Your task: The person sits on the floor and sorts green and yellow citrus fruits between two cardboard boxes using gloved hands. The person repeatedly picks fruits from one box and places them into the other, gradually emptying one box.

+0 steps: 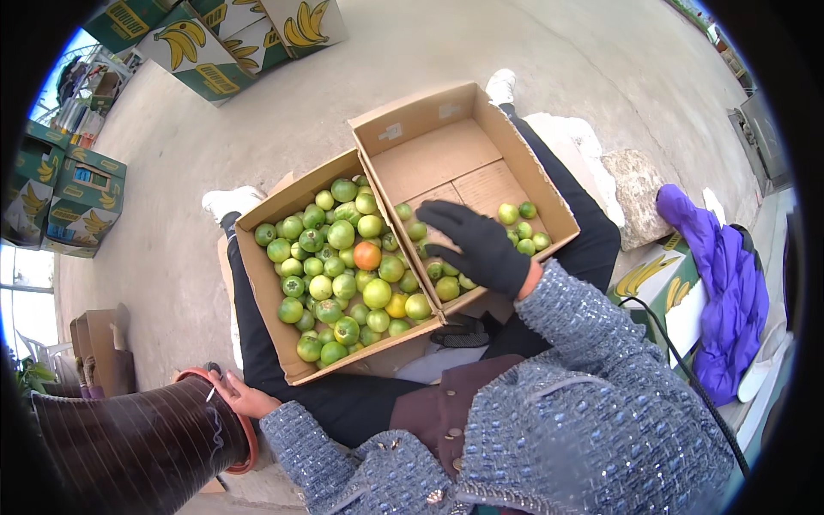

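My right hand point(481, 249), in a black glove, hovers over the near part of the right cardboard box point(558, 206), with fingers stretched and thumb apart. Small green tomatoes point(508, 214) lie on both sides of it; what is under the palm is hidden. The left cardboard box point(257, 296) is filled with green tomatoes point(341, 233), among them an orange-red tomato point(366, 255) and a yellow one. At the lower left my bare left hand point(245, 399) grips the reddish rim of a large dark brown pot point(137, 438). By its fingertips shows a thin white stick point(211, 394).
Both boxes rest between my outstretched legs. Banana cartons point(206, 56) are stacked at the far left, others point(86, 202) lower down. At right are a rough stone block point(633, 197), a purple cloth point(712, 283) and a black cable point(687, 365).
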`<action>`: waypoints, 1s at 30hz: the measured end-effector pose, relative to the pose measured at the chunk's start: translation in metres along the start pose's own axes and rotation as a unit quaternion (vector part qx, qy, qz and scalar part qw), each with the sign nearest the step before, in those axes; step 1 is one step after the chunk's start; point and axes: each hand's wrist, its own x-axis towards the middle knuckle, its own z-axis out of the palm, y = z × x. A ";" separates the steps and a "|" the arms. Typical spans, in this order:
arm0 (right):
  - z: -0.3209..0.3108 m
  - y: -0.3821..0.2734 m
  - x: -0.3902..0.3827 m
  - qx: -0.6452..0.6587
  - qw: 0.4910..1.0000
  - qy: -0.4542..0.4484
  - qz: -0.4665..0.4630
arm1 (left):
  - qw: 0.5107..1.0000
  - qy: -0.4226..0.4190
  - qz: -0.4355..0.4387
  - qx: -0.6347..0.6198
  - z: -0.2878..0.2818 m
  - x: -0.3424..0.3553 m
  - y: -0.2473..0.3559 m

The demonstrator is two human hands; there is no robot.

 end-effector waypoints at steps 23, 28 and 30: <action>-0.006 0.086 -0.054 -0.046 0.977 -0.011 0.207 | 0.967 -0.087 -0.155 0.185 -0.058 0.111 -0.102; -0.007 0.087 -0.056 -0.068 0.976 -0.024 0.203 | 0.920 -0.031 -0.316 0.229 -0.057 0.120 -0.138; -0.005 0.088 -0.056 -0.070 0.976 -0.029 0.205 | 0.900 -0.059 -0.357 0.241 -0.063 0.121 -0.151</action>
